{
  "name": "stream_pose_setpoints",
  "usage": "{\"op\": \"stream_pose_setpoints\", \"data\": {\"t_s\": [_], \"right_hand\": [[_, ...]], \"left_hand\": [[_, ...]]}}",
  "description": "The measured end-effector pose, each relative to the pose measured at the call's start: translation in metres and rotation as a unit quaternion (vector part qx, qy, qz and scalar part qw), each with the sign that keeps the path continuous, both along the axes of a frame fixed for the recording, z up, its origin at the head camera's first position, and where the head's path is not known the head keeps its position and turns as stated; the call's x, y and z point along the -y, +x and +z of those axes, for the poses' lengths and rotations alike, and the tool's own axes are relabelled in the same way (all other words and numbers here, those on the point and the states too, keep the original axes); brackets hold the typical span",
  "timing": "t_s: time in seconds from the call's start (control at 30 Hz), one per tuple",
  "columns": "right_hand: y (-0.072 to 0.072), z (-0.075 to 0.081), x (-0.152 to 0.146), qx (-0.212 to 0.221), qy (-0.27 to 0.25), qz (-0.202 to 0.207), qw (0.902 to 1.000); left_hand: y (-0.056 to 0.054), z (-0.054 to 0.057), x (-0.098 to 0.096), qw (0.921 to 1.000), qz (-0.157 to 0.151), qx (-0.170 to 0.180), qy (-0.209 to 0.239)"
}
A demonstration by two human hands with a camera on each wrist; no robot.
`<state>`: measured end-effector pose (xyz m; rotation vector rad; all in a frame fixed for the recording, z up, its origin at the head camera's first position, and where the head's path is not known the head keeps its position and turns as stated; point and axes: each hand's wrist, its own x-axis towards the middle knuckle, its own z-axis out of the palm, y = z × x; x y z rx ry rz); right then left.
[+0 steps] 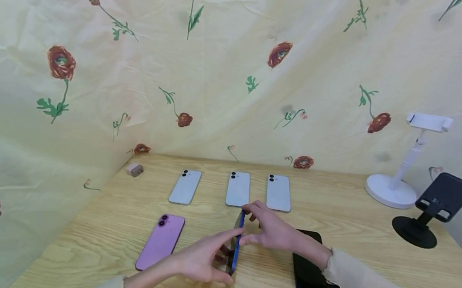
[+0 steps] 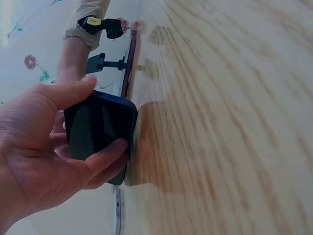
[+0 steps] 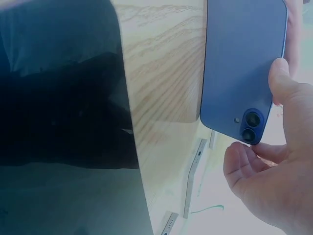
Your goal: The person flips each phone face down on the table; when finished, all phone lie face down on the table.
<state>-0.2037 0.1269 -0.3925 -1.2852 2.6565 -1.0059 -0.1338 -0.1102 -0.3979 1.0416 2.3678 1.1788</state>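
Between my two hands a blue phone (image 1: 236,252) stands on its long edge, close over the wooden table. Its blue back with two camera lenses (image 3: 252,119) faces right, and the dark screen (image 2: 100,127) faces left. My left hand (image 1: 202,256) grips the near end, fingers against the screen side. At the far end my right hand (image 1: 271,226) pinches the phone, thumb (image 3: 280,73) on the upper edge and fingertips by the camera corner. A purple phone (image 1: 161,242) lies back up beside the left hand. Under the right forearm lies a black phone (image 1: 306,262), glossy side up.
Three pale phones, a left one (image 1: 185,187), a middle one (image 1: 238,189) and a right one (image 1: 279,193), lie farther back. A small charger block (image 1: 134,169) sits at the back left. A white phone stand (image 1: 391,191) and a black phone stand (image 1: 414,231) occupy the right. Flowered cloth (image 1: 230,69) hangs behind.
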Motion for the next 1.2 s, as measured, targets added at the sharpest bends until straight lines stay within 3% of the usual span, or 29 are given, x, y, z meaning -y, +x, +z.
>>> {"op": "stream_pose_setpoints", "data": {"t_s": [0.5, 0.83, 1.2], "right_hand": [[-0.002, -0.005, 0.012, 0.011, -0.025, 0.008, 0.9996], [-0.004, -0.013, 0.018, 0.019, -0.033, 0.023, 0.9990], [-0.004, -0.024, 0.018, 0.029, -0.010, 0.041, 0.9987]], "left_hand": [[0.001, -0.001, 0.008, 0.9931, 0.023, 0.088, 0.073], [0.005, -0.001, 0.014, 0.9911, 0.026, 0.089, 0.096], [0.006, -0.003, 0.019, 0.9816, 0.038, 0.135, 0.130]]}}
